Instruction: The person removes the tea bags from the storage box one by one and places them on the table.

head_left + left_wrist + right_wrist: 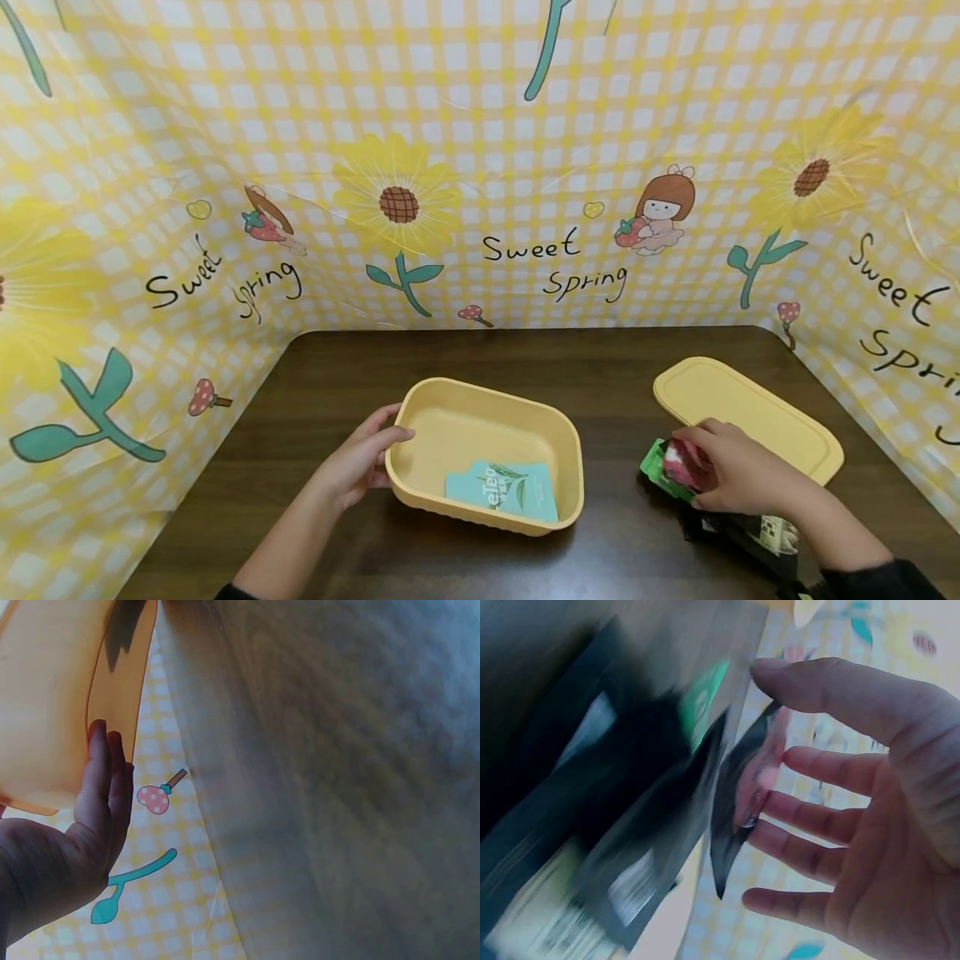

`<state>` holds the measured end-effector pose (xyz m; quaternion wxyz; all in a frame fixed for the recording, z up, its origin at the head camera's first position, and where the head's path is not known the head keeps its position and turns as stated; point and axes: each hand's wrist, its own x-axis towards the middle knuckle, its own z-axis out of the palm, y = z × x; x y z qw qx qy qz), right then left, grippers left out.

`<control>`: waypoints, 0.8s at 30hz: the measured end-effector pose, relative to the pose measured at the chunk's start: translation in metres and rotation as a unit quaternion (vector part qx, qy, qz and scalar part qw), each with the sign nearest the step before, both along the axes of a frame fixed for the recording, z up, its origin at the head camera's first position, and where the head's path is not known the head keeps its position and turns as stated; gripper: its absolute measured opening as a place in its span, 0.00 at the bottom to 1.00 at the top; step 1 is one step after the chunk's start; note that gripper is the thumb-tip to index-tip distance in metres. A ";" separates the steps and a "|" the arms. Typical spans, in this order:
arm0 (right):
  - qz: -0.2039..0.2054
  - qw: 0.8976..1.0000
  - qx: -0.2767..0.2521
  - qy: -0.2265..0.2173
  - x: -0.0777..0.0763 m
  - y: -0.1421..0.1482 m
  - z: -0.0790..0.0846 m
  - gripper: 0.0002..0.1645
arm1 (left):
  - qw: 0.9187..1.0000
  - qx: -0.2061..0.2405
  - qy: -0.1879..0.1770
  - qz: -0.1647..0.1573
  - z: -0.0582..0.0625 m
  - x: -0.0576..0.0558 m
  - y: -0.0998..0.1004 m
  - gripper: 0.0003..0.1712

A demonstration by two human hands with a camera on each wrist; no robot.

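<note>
A yellow plastic container stands on the table, its left end gripped by my left hand, thumb over the rim and fingers along the outside wall. Inside it lies a light teal tea sachet. To the right, my right hand pinches a small pink-and-dark sachet between thumb and fingertips; the right wrist view shows its dark edge. Beside and under that hand are a green packet and several black packets, partly hidden by the hand and blurred in the right wrist view.
A yellow lid lies flat behind the right hand. The dark wooden table is bordered at the back and sides by a yellow checked cloth with flower prints.
</note>
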<state>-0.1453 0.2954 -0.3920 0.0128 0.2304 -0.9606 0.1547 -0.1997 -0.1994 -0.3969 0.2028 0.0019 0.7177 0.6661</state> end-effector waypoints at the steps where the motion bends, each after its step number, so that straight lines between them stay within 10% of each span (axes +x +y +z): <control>1: -0.010 1.000 0.001 -0.012 0.002 0.006 -0.002 0.52 | 1.000 0.000 -0.001 -0.001 0.000 0.000 0.000 0.40; 9: -0.040 0.994 -0.022 -0.095 0.008 0.028 -0.017 0.58 | 1.000 -0.001 -0.001 0.001 0.001 -0.001 0.000 0.39; 24: -0.030 0.995 0.004 -0.092 0.005 0.024 -0.018 0.56 | 1.000 0.000 0.001 0.006 0.000 0.001 -0.001 0.39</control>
